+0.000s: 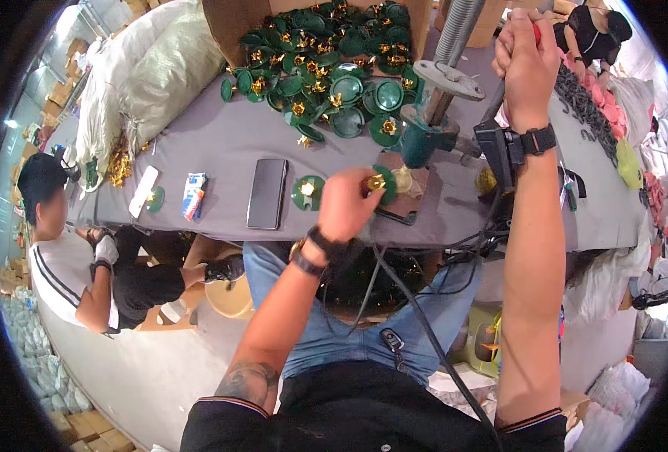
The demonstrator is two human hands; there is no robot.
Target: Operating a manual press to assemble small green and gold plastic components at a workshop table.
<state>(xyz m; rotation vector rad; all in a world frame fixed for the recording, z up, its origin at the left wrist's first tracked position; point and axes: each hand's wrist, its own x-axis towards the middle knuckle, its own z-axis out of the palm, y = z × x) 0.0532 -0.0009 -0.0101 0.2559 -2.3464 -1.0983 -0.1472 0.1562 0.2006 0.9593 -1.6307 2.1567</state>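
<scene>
My left hand [345, 202] pinches the gold clawed piece on a green disc [385, 193], just in front of the press. Raised at the upper right, my right hand [526, 71] is wrapped round the press lever; a bit of red shows between its fingers. The green hand press [429, 143] stands on the table with a thick threaded screw [460, 34] and a flat metal collar [450, 80]. A pale round piece [402, 179] sits below the press, next to the held disc. Another green disc with a gold centre [307, 192] lies left of my left hand.
Behind, a cardboard box [232, 30] spills a heap of green discs [334, 83] with gold centres. A black phone [267, 193], a small blue-and-red box [194, 196] and white sacks [153, 83] are leftward. Black cables [417, 301] cross my lap. One person sits left; another works far right.
</scene>
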